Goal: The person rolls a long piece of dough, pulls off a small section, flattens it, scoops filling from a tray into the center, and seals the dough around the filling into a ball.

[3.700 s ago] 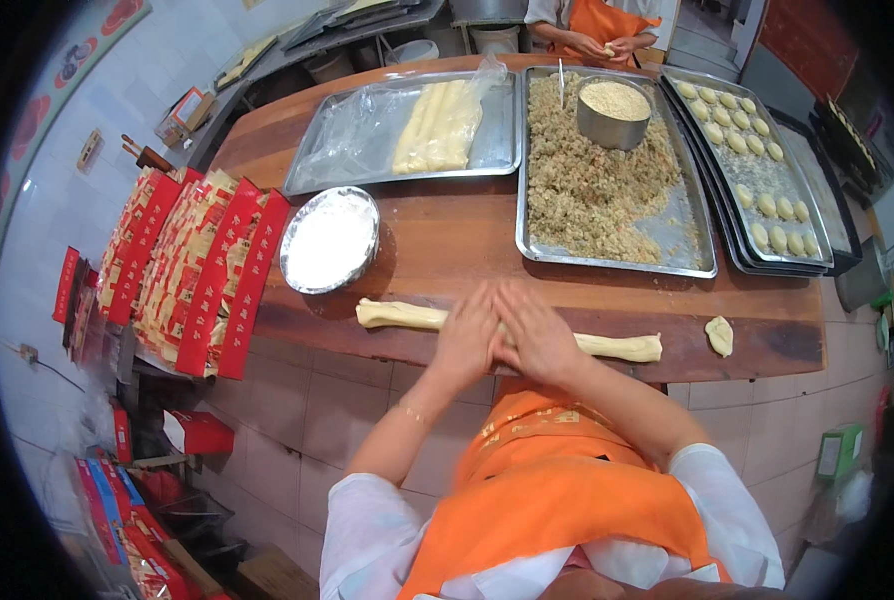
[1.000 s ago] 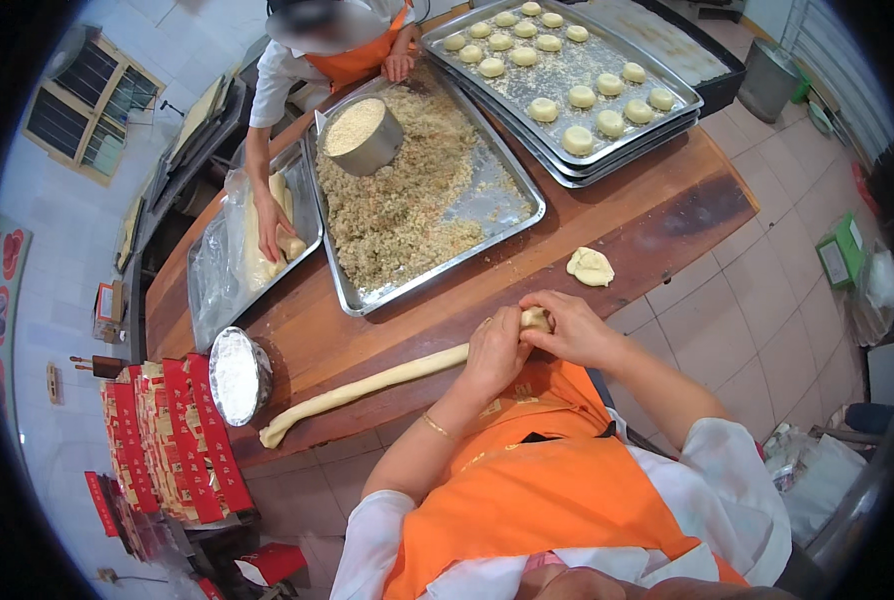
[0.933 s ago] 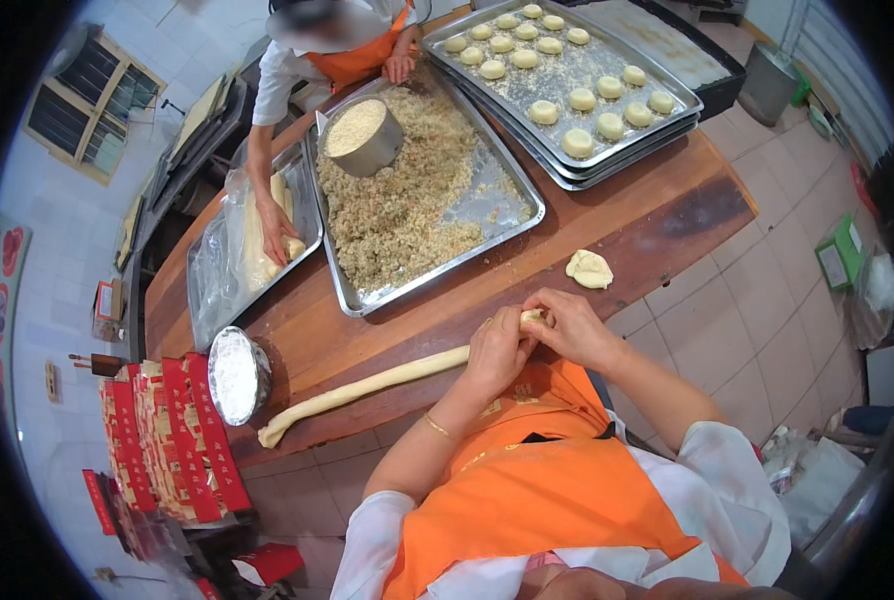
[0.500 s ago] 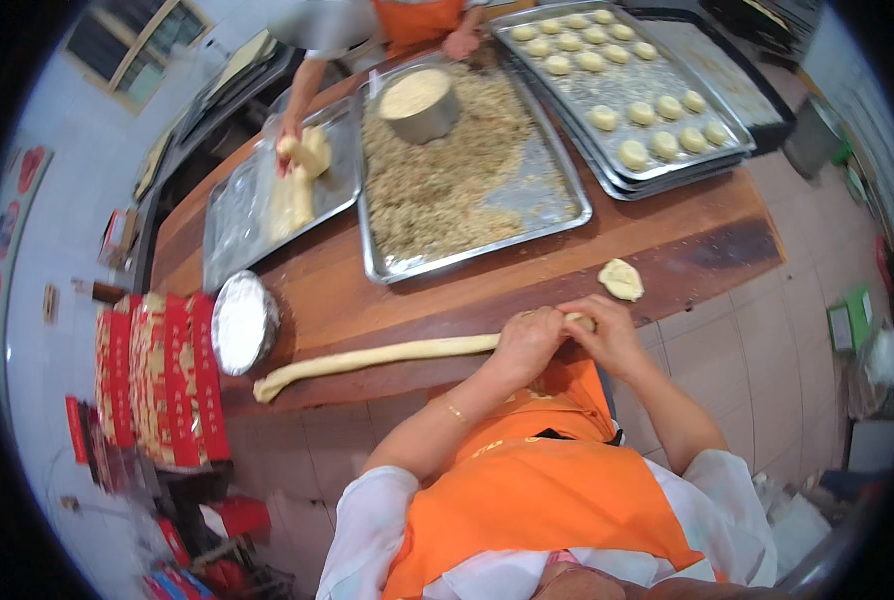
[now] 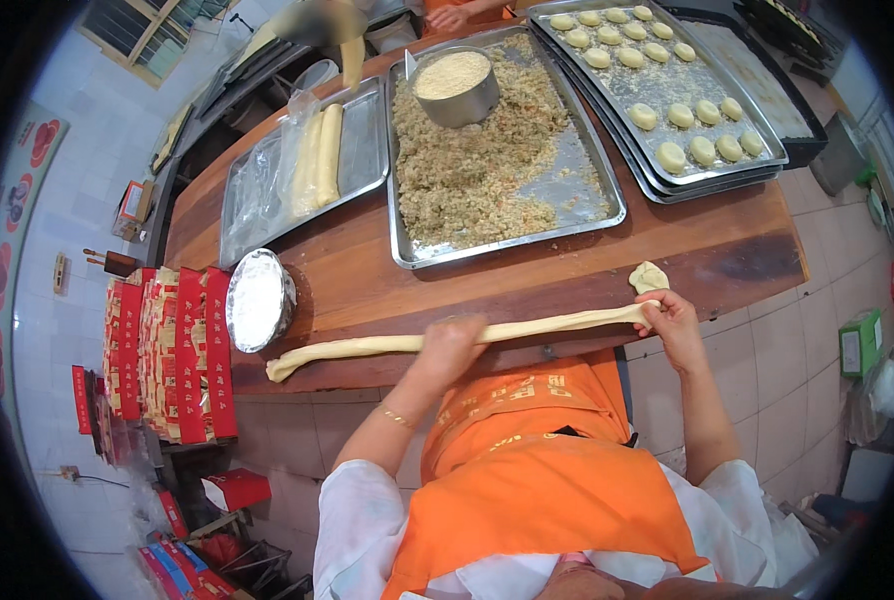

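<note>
A long pale dough rope point(image 5: 557, 326) lies along the near edge of the wooden table, running from the left to my right hand. My left hand point(image 5: 452, 346), slightly smeared by motion, is closed over the rope near its middle. At the rope's right end my right hand point(image 5: 673, 326) grips the tip between thumb and fingers. Just beyond that hand sits a small flattened dough piece point(image 5: 649, 277), close to the fingers. Left of the rope's far end stands a round bowl with a silvery white top point(image 5: 260, 300).
Across the wooden table point(image 5: 367, 290) lie a tray with dough rolls point(image 5: 328, 155) and plastic film, a tray of crumbly filling point(image 5: 477, 190) holding a metal pot point(image 5: 457, 88), and stacked trays with dough rounds point(image 5: 702, 150). Red packages point(image 5: 189, 350) stand left. A co-worker's hand point(image 5: 451, 17) shows at the back.
My hands have moved apart, the left one leftward along the rope and the right one rightward with its end. The co-worker has lifted a dough piece off the left tray.
</note>
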Demonstrator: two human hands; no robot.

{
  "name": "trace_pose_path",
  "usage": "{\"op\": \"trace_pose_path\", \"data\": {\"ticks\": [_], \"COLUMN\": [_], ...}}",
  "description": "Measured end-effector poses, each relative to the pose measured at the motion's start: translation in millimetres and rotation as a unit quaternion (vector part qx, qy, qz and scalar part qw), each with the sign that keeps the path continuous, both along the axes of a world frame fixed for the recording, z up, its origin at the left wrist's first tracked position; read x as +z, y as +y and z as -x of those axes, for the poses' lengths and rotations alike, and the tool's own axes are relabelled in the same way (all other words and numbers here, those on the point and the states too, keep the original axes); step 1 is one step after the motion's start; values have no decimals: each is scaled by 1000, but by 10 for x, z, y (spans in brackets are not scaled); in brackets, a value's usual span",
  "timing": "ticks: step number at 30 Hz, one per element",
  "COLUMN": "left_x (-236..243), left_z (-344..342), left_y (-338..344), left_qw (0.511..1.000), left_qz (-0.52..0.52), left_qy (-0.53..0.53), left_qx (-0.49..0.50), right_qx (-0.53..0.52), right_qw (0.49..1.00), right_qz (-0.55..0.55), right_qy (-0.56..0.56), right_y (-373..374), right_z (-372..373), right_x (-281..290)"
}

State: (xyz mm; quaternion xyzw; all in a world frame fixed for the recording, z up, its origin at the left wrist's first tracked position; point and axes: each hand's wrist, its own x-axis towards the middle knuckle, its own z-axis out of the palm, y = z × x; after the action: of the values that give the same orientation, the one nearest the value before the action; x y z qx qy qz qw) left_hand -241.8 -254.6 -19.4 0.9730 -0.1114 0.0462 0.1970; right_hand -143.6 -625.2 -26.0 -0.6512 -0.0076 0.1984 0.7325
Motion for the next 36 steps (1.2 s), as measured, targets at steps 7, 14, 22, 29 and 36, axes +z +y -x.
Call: {"op": "trace_pose_path", "data": {"ticks": [7, 14, 22, 29, 36], "left_x": [91, 515, 742, 105, 98], "left_z": [491, 493, -20, -449, -507], "left_y": [1239, 1843, 651, -1186, -1343], "left_qw": [991, 973, 992, 978, 990], "left_qz": [-118, -181, 38, 166, 99], "left_qy": [10, 72, 93, 67, 50], "left_qx": [68, 120, 76, -105, -89], "right_qx": [-10, 36, 105, 142, 282], "right_qw": [1000, 999, 993, 986, 857], "right_qz": [1, 5, 36, 75, 282], "right_qy": [-2, 20, 35, -38, -325], "right_y": [-66, 219, 566, 412, 415], "right_z": [-44, 110, 192, 161, -34], "right_x": [-91, -82, -49, 164, 535]}}
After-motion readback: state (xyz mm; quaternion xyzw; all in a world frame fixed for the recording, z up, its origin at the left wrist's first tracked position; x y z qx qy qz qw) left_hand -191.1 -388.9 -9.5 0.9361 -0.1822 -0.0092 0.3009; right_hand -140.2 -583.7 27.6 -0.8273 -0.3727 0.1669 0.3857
